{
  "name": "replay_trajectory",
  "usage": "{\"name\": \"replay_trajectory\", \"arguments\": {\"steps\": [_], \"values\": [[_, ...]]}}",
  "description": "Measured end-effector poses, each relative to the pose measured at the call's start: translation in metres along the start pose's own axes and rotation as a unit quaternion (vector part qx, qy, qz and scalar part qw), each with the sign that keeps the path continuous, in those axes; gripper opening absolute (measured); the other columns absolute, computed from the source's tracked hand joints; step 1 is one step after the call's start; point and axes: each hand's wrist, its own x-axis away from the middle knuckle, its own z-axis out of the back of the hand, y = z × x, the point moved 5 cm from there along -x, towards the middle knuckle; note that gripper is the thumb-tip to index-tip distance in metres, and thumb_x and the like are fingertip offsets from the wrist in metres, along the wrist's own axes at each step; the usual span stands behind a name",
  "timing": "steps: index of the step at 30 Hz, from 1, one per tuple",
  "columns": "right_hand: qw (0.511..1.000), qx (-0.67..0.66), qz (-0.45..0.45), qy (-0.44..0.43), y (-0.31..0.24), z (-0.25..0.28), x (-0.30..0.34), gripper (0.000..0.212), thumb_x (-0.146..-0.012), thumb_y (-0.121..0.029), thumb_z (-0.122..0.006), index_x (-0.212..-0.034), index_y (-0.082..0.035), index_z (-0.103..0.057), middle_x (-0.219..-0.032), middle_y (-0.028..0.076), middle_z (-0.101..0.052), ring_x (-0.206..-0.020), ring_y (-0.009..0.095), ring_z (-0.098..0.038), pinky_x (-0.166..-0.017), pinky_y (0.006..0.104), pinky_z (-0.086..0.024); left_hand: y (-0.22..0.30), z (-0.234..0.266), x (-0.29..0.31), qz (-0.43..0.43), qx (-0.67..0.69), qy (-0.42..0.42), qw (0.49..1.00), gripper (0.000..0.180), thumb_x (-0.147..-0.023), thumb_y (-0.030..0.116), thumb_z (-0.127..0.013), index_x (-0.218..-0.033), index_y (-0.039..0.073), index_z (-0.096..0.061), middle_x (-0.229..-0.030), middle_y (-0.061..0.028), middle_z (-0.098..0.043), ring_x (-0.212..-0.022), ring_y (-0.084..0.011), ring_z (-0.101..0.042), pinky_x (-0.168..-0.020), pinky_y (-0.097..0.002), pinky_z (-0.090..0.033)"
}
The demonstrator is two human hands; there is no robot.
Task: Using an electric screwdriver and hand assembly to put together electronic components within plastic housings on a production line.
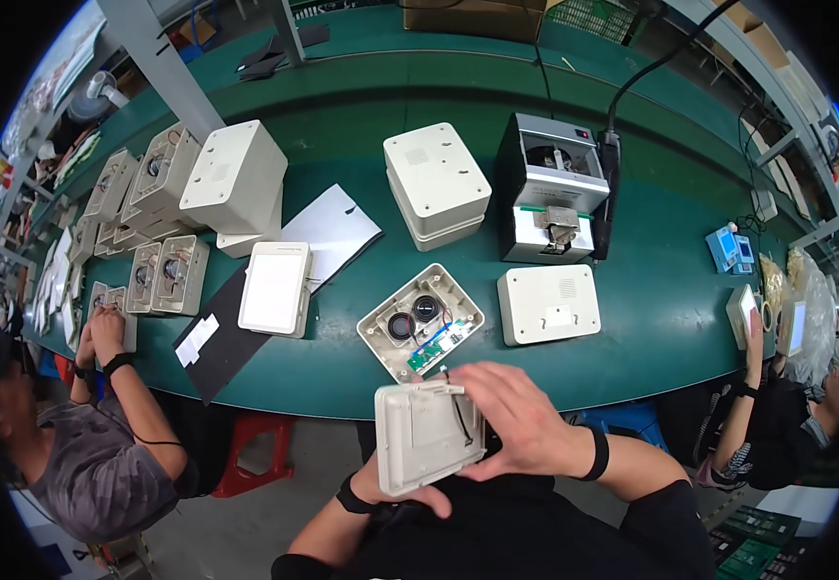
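A white plastic housing half (429, 440) is tilted up between my hands, its hollow inner side showing, with a thin dark cable along it. My left hand (373, 480) supports it from the left and below, mostly hidden behind it, thumb out at the lower edge. Around its right edge curls my right hand (516, 420), fingers at the top beside a small cable end. Just beyond lies an open white housing (373, 327) holding two round black speakers (414, 317) and a green circuit board (439, 346).
A screw-feeding machine (550, 193) stands behind, beside a hanging black electric screwdriver (608, 188). Stacked white housings (436, 179) and a closed one (549, 304) surround the work spot. At left are a white-faced unit (275, 288) and black sheet (221, 333). Co-workers (101, 445) sit on both sides.
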Motion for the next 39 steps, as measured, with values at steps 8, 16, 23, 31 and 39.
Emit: {"name": "replay_trajectory", "arguments": {"steps": [8,16,23,31,39], "values": [[0.998,-0.059,-0.005,-0.029,-0.001,-0.017,-0.015,0.087,-0.076,-0.035,-0.09,-0.141,0.004,-0.047,-0.133,0.023,-0.061,-0.115,0.038,-0.065,-0.096,0.0463,-0.054,0.004,0.025,0.015,0.06,0.242,0.049,0.967,0.138,-0.059,0.042,-0.103,-0.163,0.005,-0.021,-0.167,-0.021,-0.027,-0.153,-0.0347,-0.032,-0.124,-0.0528,-0.029],[0.963,-0.033,-0.267,-0.017,0.058,-0.035,-0.026,0.044,-0.095,-0.019,-0.074,-0.125,0.002,-0.049,-0.104,0.021,-0.073,-0.086,0.036,-0.075,-0.074,0.044,-0.059,-0.031,0.111,-0.007,0.09,0.3,0.201,0.928,0.141,-0.054,0.035,-0.106,-0.164,0.006,-0.021,-0.166,-0.0199,-0.031,-0.149,-0.0314,-0.039,-0.119,-0.049,-0.039],[0.97,0.023,-0.243,0.002,0.061,-0.031,-0.032,0.033,-0.096,-0.013,-0.071,-0.12,0.0,-0.053,-0.1,0.019,-0.073,-0.079,0.038,-0.073,-0.07,0.0434,-0.057,-0.018,0.083,0.013,0.21,0.354,0.076,0.908,0.142,-0.052,0.04,-0.106,-0.162,0.006,-0.024,-0.162,-0.023,-0.035,-0.15,-0.0345,-0.039,-0.115,-0.0503,-0.043],[0.967,0.233,-0.077,0.07,0.033,-0.026,-0.08,0.026,-0.086,-0.02,-0.08,-0.099,-0.005,-0.064,-0.089,0.008,-0.067,-0.083,0.028,-0.069,-0.069,0.0369,-0.056,-0.026,0.058,0.041,0.151,0.407,0.125,0.892,0.138,-0.051,0.039,-0.106,-0.16,0.003,-0.029,-0.15,-0.0201,-0.049,-0.143,-0.0375,-0.047,-0.114,-0.0526,-0.042],[0.931,0.326,-0.101,-0.126,0.059,-0.077,-0.094,0.025,-0.084,-0.019,-0.076,-0.101,-0.004,-0.066,-0.098,0.009,-0.063,-0.092,0.025,-0.065,-0.069,0.0358,-0.056,-0.03,0.049,0.043,0.156,0.404,0.096,0.896,0.137,-0.051,0.04,-0.106,-0.159,0.002,-0.03,-0.148,-0.0181,-0.051,-0.143,-0.0384,-0.047,-0.115,-0.0531,-0.041]]}}
